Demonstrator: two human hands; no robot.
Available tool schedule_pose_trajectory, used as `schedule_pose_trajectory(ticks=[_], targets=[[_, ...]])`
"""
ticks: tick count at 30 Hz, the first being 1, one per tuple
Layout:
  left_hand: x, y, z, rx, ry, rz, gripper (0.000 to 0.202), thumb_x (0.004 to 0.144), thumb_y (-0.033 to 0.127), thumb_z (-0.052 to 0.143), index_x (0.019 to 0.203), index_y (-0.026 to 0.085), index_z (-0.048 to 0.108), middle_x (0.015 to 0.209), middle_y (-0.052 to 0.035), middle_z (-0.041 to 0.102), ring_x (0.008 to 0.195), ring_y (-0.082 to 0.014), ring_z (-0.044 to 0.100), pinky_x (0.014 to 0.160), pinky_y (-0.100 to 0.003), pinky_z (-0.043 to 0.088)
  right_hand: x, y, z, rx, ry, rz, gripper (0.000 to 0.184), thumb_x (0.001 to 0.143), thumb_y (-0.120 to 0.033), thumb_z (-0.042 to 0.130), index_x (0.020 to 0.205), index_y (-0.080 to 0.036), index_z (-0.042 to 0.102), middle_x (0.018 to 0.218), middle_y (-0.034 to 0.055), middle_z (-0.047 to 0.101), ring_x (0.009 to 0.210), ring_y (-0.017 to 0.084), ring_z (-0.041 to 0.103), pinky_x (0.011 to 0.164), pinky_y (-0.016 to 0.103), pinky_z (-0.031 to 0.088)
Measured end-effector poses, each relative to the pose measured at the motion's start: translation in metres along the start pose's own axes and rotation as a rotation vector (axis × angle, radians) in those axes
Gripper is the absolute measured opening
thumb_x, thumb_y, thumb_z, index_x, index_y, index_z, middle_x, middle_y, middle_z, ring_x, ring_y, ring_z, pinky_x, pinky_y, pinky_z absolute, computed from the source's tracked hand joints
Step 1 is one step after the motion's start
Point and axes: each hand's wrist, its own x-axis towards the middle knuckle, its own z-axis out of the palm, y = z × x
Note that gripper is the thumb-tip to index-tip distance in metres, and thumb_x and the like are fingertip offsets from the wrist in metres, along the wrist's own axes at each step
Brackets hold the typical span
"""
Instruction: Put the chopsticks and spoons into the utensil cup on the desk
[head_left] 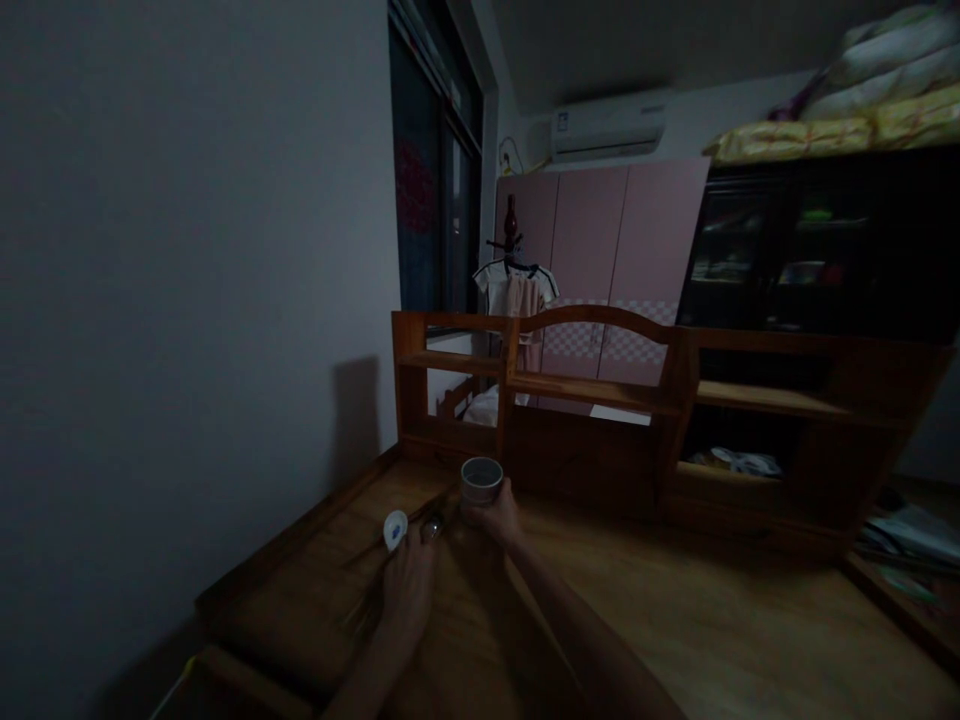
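Standing upright in right fingers (pixel 505 496), grey cup (pixel 480 491).

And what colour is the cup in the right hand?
The cup looks grey, best seen in the head view.

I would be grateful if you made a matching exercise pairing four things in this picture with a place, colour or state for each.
Column one:
1. Grey cup
2. Air conditioner
3. Wardrobe
4. Small white item with a blue mark

Column two:
A. Pink, with a checked band
B. Near the fingertips of the left hand
C. Held by the right hand
D. Mounted high on the wall

Right pairs: 1-C, 2-D, 3-A, 4-B
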Motion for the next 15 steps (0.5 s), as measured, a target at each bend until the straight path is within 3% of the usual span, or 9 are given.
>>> schedule_pose_trajectory(ticks=[8, 12, 15], targets=[[0.005, -0.002, 0.007, -0.048, 0.069, -0.003, 0.031, 0.095, 0.023, 0.042, 0.118, 0.011, 0.057, 0.108, -0.0132, 0.063, 0.091, -0.0230, 0.063, 0.072, -0.031, 0.049, -0.007, -0.003, 0.006, 0.034, 0.002, -0.066, 0.081, 0.051, -0.032, 0.084, 0.122, -0.021, 0.045, 0.121, 0.0090, 0.062, 0.112, 0.027, 0.058, 0.095, 0.039, 0.046], [0.006, 0.002, -0.001, -0.041, 0.125, 0.044, 0.026, 0.094, 0.022, 0.042, 0.111, 0.013, 0.059, 0.102, -0.0118, 0.065, 0.091, -0.0236, 0.062, 0.073, -0.032, 0.047, -0.021, -0.021, -0.015, 0.023, 0.034, -0.140, 0.080, 0.059, -0.034, 0.082, 0.128, -0.019, 0.045, 0.133, 0.0129, 0.054, 0.124, 0.030, 0.050, 0.104, 0.043, 0.039], [0.007, 0.018, -0.024, -0.067, 0.158, 0.139, 0.022, 0.094, 0.015, 0.039, 0.094, 0.016, 0.061, 0.087, -0.0081, 0.064, 0.086, -0.0224, 0.060, 0.076, -0.033, 0.046, -0.036, -0.051, -0.043, 0.014, 0.073, -0.201, 0.060, 0.076, -0.037, 0.071, 0.128, -0.019, 0.048, 0.130, 0.0123, 0.056, 0.121, 0.027, 0.052, 0.103, 0.042, 0.040]])
